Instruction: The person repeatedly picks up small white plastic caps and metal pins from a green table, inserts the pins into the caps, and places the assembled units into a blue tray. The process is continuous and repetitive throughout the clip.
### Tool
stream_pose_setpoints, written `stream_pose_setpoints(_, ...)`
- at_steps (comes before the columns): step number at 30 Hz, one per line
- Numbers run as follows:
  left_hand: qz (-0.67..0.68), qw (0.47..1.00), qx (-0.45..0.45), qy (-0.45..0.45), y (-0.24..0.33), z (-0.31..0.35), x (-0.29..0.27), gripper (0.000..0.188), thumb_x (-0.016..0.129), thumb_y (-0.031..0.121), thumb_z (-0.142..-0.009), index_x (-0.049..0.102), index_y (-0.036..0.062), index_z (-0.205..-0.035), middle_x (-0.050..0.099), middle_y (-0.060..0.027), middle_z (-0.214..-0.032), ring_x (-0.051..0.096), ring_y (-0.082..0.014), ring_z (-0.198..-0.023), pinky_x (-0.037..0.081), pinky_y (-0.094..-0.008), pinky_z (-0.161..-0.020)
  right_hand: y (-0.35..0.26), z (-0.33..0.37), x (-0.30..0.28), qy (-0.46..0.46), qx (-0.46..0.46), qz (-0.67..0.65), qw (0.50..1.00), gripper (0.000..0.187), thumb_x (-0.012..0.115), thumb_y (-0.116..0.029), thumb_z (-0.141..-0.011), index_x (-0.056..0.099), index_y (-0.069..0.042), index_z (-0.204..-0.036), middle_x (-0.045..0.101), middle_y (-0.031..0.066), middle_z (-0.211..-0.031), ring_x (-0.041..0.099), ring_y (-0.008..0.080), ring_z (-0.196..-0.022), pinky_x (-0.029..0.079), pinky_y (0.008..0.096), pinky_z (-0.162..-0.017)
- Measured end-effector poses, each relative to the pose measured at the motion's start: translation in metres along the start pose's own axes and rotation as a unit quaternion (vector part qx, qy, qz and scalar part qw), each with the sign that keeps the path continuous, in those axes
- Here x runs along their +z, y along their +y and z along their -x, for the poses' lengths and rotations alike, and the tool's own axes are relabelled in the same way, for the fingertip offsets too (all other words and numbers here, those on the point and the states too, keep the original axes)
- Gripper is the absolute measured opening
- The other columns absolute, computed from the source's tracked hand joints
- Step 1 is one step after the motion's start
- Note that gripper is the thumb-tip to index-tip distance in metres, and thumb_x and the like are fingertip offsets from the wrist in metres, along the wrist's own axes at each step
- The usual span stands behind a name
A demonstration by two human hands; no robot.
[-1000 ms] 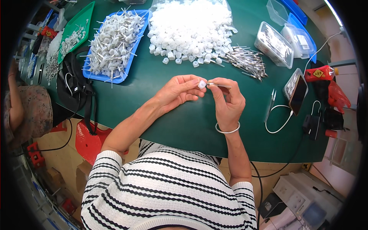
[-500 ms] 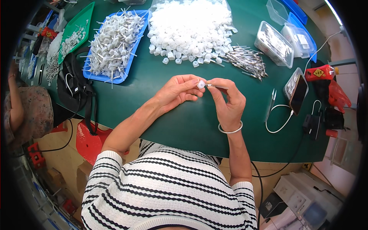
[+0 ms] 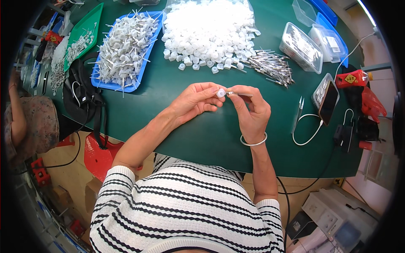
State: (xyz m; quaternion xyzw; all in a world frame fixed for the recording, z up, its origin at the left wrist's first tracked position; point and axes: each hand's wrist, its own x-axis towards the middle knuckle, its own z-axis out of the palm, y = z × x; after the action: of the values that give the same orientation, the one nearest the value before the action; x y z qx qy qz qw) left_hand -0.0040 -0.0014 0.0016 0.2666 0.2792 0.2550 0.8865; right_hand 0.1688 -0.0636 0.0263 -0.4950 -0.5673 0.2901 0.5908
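Note:
Between finger and thumb of my left hand (image 3: 198,99) is a small white plastic cap (image 3: 221,93). My right hand (image 3: 252,110) pinches a thin metal rod (image 3: 241,94), its tip meeting the cap's right side; how far it goes in is too small to tell. Beyond my hands lies a heap of loose white caps (image 3: 206,38) on a clear bag. Right of that heap lies a pile of thin metal rods (image 3: 272,67). To the left, a blue tray (image 3: 134,86) is piled with caps that have rods in them.
On the right of the green table (image 3: 202,139) are a clear tub of rods (image 3: 300,47), tweezers (image 3: 298,116) and a phone (image 3: 328,104) on a white cable. A black bag (image 3: 82,90) and a green tray (image 3: 93,25) lie left. Another person (image 3: 31,122) sits at far left.
Almost nothing differs. Both hands keep the cap and rod together in the same place; the view has shifted very slightly.

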Motion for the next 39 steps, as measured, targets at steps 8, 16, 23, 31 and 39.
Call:
stream_pose_setpoints(8,-0.023,1.0,0.011,-0.007,0.0,0.0,-0.001,0.027,0.058,0.021,-0.095,0.061,-0.0006,-0.111,0.065,-0.0062,-0.091,0.064,-0.0091,-0.078,0.055,-0.0199,-0.068,-0.003,-0.003,-0.002,-0.02,-0.037,0.037,0.998,0.016,0.069,0.005,-0.08,0.064,-0.001,-0.093,0.068,0.0074,-0.089,0.067,0.0165,-0.075,0.054,0.0261,-0.067)
stream_pose_setpoints(16,-0.043,0.999,0.021,-0.004,0.0,0.0,-0.001,0.025,0.058,0.02,-0.096,0.063,-0.0001,-0.108,0.065,-0.0063,-0.091,0.064,-0.0098,-0.078,0.056,-0.0204,-0.069,-0.005,-0.006,-0.005,-0.033,-0.063,0.076,0.995,0.016,0.07,0.006,-0.077,0.064,-0.003,-0.09,0.067,0.0072,-0.086,0.066,0.0187,-0.072,0.053,0.0274,-0.063)
stream_pose_setpoints(23,-0.086,0.995,0.053,0.017,0.0,0.0,0.0,0.022,0.057,0.018,-0.096,0.064,-0.0008,-0.106,0.066,-0.0063,-0.091,0.064,-0.0102,-0.078,0.057,-0.0216,-0.068,-0.009,-0.008,-0.008,-0.057,-0.081,0.109,0.989,0.016,0.07,0.005,-0.076,0.066,-0.004,-0.089,0.067,0.0074,-0.085,0.065,0.0216,-0.073,0.051,0.029,-0.062)
stream_pose_setpoints(31,-0.093,0.994,0.048,0.026,0.0,0.0,0.001,0.021,0.057,0.017,-0.095,0.064,-0.0006,-0.106,0.066,-0.0066,-0.091,0.064,-0.0104,-0.078,0.057,-0.0217,-0.069,-0.007,-0.009,-0.01,-0.075,-0.062,0.116,0.988,0.015,0.069,0.003,-0.077,0.066,-0.005,-0.09,0.067,0.0072,-0.084,0.064,0.0221,-0.072,0.051,0.0296,-0.062)
stream_pose_setpoints(39,-0.084,0.994,0.068,0.028,-0.002,0.0,0.004,0.022,0.059,0.016,-0.094,0.063,-0.0011,-0.108,0.066,-0.0074,-0.092,0.064,-0.0113,-0.081,0.056,-0.0228,-0.071,0.004,-0.002,0.001,-0.033,-0.003,0.019,0.999,0.014,0.068,0.005,-0.078,0.065,-0.001,-0.09,0.067,0.0085,-0.085,0.066,0.0171,-0.074,0.053,0.0268,-0.065)
